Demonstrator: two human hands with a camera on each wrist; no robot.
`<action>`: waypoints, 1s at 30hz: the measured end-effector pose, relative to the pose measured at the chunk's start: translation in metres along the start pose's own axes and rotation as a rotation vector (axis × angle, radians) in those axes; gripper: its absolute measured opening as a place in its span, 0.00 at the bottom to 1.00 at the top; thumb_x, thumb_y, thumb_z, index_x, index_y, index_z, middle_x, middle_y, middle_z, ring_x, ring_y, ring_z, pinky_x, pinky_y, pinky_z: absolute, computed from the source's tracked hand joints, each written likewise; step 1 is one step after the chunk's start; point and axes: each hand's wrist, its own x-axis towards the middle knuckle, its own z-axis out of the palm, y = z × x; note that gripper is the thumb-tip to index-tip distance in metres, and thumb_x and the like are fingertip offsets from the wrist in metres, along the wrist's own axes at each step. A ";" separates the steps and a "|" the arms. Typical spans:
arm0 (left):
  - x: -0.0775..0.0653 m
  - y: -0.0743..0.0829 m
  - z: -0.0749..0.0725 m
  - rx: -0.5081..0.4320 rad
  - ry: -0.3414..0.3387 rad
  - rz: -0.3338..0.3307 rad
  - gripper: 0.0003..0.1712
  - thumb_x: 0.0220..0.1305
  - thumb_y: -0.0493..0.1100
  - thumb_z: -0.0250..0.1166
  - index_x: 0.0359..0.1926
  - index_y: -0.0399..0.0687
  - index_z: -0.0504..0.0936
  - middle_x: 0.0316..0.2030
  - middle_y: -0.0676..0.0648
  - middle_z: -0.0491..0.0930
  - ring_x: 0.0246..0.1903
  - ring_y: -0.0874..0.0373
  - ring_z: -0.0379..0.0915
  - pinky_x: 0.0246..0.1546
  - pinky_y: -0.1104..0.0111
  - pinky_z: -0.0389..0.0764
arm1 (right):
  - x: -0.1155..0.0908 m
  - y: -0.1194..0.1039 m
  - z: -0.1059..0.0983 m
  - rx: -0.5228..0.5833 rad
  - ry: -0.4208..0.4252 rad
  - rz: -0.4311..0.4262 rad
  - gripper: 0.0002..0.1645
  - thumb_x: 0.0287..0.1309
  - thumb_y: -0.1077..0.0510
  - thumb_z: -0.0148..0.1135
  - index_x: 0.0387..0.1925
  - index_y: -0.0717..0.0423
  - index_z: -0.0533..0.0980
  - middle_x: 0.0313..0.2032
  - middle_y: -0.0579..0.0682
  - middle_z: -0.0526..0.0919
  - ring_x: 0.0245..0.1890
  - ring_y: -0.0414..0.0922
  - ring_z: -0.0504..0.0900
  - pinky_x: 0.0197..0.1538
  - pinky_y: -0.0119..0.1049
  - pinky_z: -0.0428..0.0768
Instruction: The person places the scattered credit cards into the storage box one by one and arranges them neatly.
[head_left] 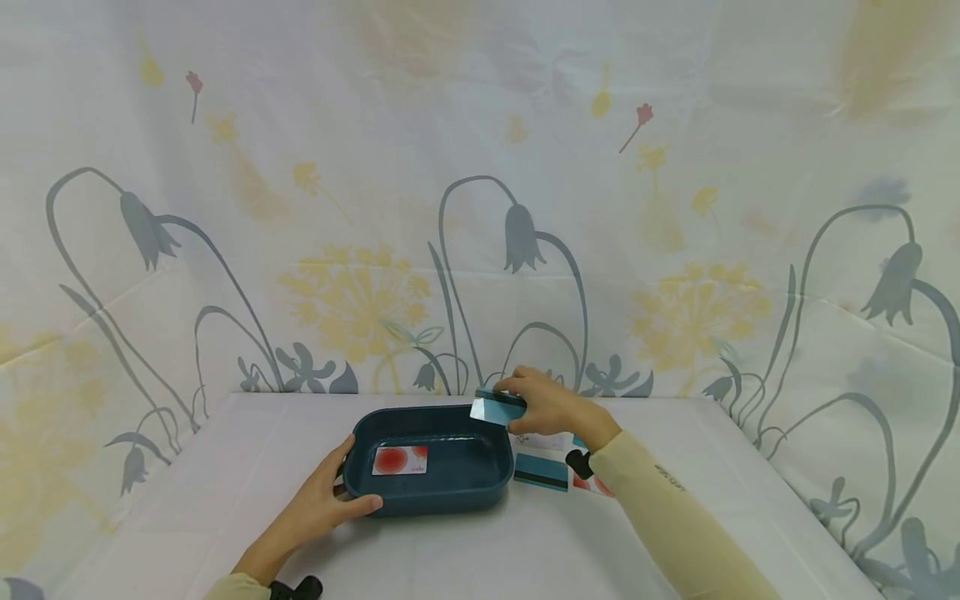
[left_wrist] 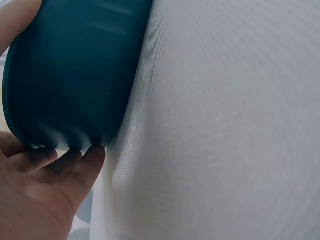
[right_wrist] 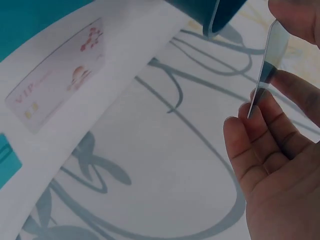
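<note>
A dark teal rectangular dish (head_left: 474, 468) stands on the table. My left hand (head_left: 321, 493) grips its left end, thumb at the near side and fingertips against the end wall (left_wrist: 75, 80). Inside the dish lies a white card with red circles (head_left: 400, 460). Over the right far corner of the dish, my right hand (head_left: 551, 406) pinches a light blue card with a dark stripe (head_left: 497, 408). Seen from the right wrist, that card (right_wrist: 266, 67) stands nearly edge-on between thumb and fingers.
Right of the dish lie a blue card with a black stripe (head_left: 542, 472), a white VIP card (right_wrist: 60, 75) and a red-and-white card (head_left: 595, 485), partly hidden by the right wrist. A flower-patterned curtain (head_left: 360, 208) hangs behind the white table (head_left: 450, 554).
</note>
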 end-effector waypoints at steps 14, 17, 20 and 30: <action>0.000 0.000 0.001 0.017 0.002 -0.013 0.62 0.51 0.55 0.74 0.74 0.40 0.44 0.71 0.33 0.48 0.66 0.36 0.55 0.57 0.55 0.72 | 0.016 -0.016 0.021 -0.022 -0.059 -0.054 0.34 0.48 0.51 0.69 0.60 0.48 0.73 0.45 0.45 0.71 0.43 0.41 0.68 0.45 0.36 0.74; 0.000 0.001 0.000 0.010 0.000 0.003 0.62 0.51 0.54 0.74 0.74 0.39 0.44 0.71 0.32 0.48 0.66 0.35 0.54 0.57 0.55 0.73 | 0.018 -0.018 0.025 -0.031 -0.076 -0.059 0.34 0.49 0.51 0.68 0.61 0.48 0.73 0.45 0.45 0.71 0.43 0.41 0.68 0.47 0.35 0.74; 0.000 0.003 -0.001 -0.001 -0.004 0.009 0.62 0.51 0.53 0.74 0.74 0.39 0.44 0.71 0.32 0.48 0.66 0.35 0.54 0.57 0.56 0.73 | 0.019 -0.020 0.030 -0.031 -0.095 -0.057 0.35 0.49 0.52 0.68 0.61 0.48 0.73 0.48 0.46 0.71 0.46 0.42 0.68 0.49 0.37 0.74; -0.001 0.002 -0.001 0.006 -0.004 0.011 0.62 0.51 0.52 0.74 0.74 0.38 0.44 0.71 0.32 0.49 0.66 0.35 0.55 0.56 0.57 0.74 | 0.024 -0.026 0.040 -0.038 -0.123 -0.058 0.34 0.48 0.52 0.69 0.60 0.47 0.74 0.48 0.46 0.71 0.44 0.41 0.68 0.49 0.37 0.75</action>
